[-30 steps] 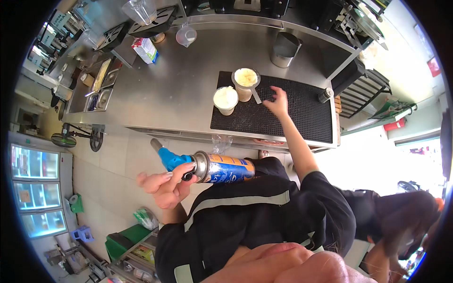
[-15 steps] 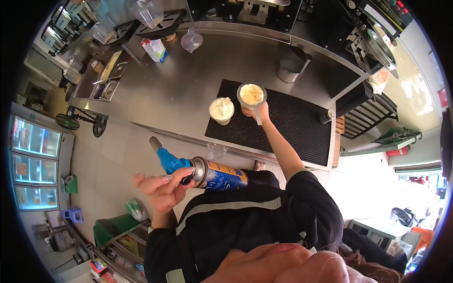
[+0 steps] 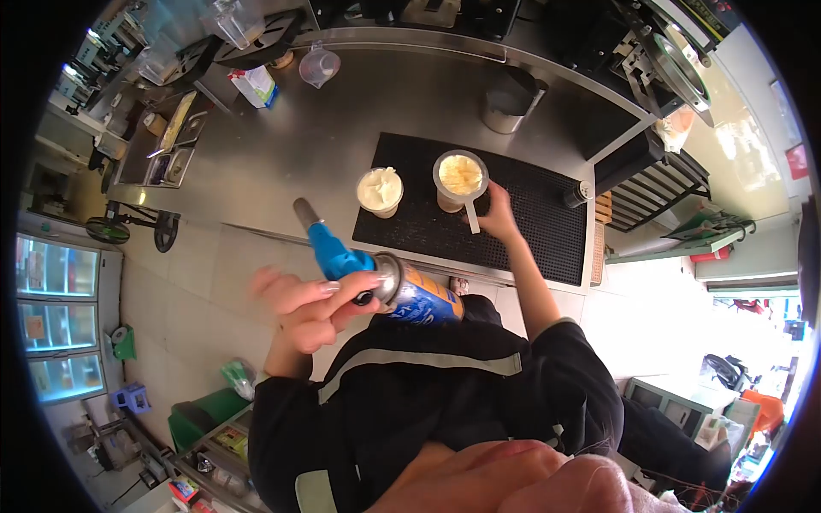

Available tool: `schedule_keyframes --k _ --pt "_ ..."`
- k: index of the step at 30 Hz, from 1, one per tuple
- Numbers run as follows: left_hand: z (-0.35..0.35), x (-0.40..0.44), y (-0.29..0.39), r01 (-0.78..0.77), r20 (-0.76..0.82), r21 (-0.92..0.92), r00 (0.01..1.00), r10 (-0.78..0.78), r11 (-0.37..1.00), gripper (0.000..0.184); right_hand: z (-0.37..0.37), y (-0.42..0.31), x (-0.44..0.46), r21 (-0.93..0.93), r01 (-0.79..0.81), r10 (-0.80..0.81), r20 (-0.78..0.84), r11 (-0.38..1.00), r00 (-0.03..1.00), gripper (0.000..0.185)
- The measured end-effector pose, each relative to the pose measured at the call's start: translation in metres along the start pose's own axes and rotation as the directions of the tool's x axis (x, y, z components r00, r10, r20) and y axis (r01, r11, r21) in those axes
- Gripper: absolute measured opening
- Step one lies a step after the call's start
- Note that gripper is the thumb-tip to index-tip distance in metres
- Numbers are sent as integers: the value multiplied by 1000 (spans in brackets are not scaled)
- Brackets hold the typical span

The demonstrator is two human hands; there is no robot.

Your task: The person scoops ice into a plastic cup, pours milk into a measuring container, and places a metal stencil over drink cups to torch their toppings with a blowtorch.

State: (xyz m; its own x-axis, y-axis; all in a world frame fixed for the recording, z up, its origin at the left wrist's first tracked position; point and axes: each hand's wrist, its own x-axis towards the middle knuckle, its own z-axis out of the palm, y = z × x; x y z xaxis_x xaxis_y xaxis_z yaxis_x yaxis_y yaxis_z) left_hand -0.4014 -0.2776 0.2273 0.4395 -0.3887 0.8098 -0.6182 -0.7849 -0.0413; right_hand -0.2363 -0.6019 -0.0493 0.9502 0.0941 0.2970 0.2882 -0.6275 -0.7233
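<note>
My left hand (image 3: 321, 312) is closed on a blowtorch (image 3: 419, 295), with fingers at the dark knob behind its blue head. The torch lies across the front of my body, its metal nozzle pointing up and left; I see no flame. On the black mat, a cup with a browned cream top (image 3: 460, 173) has a grey ring with a flat handle (image 3: 473, 215) around its rim. My right hand (image 3: 499, 215) is just right of that cup, fingers apart, thumb close to the handle; whether it touches cannot be made out. Left of it stands a second cup with white cream (image 3: 380, 190).
The black rubber mat (image 3: 539, 231) covers the counter's front right, with a small can (image 3: 579, 194) at its edge. Behind are a metal pitcher (image 3: 510, 101), a clear measuring jug (image 3: 319, 67) and a carton (image 3: 254, 86). Machines line the back.
My right hand has let go of the browned cup and moved right of it. The torch and my left hand have shifted slightly up and right. The camera view has shifted a little.
</note>
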Motion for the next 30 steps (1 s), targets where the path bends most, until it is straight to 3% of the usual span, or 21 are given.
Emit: schedule_keyframes --k 1,2,3,4,5,7,8,9,10,12,14,15,21,25,30 --pt "6 6 -6 -72 -31 -58 997 70 996 21 -25 8 -12 135 -132 128 40 982 991 83" --pt "11 12 -10 -145 -71 -111 988 138 983 26 -53 -9 -22 372 -336 333 74 865 940 67" --pt "18 15 -10 -178 -70 -133 983 170 975 33 -79 -34 -29 499 -376 421 25 781 907 59" --pt "25 18 -11 -210 -69 -155 977 202 965 39 -97 -57 -34 573 -305 380 -13 761 925 53" --pt "35 22 -10 -247 -72 -190 969 237 950 38 -116 -98 -36 614 -253 292 38 747 956 61" --pt "54 36 0 -290 -107 -289 957 270 912 37 -135 -172 -28 752 -123 -65 215 647 975 82" --pt "65 41 3 -335 -133 -367 942 307 868 32 -137 -198 -26 797 -131 -196 299 590 934 103" --pt "78 47 8 -367 -153 -459 930 335 809 28 -136 -219 -25 787 -138 -275 366 602 889 111" --pt "89 51 11 -388 -163 -532 919 358 753 24 -136 -230 -25 773 -200 -272 434 602 859 106" --pt "105 49 21 -385 -157 -580 918 365 718 25 -136 -227 -25 834 -359 -279 495 419 823 100" --pt "112 53 31 -347 -118 -564 932 343 749 38 -143 -236 -31 822 -273 -189 411 500 892 97" --pt "113 53 36 -354 -170 -506 935 312 787 38 -146 -240 -34 808 -233 -148 364 541 920 96" --pt "139 31 47 -315 -132 -455 949 287 833 31 -142 -233 -43 816 -133 -95 223 562 970 100" --pt "147 33 58 -268 -200 -451 960 196 851 30 -143 -232 -44 799 -123 -58 193 589 979 98" --pt "139 40 61 -222 -67 -565 972 224 795 23 -151 -224 -43 735 -104 -18 156 670 988 81"
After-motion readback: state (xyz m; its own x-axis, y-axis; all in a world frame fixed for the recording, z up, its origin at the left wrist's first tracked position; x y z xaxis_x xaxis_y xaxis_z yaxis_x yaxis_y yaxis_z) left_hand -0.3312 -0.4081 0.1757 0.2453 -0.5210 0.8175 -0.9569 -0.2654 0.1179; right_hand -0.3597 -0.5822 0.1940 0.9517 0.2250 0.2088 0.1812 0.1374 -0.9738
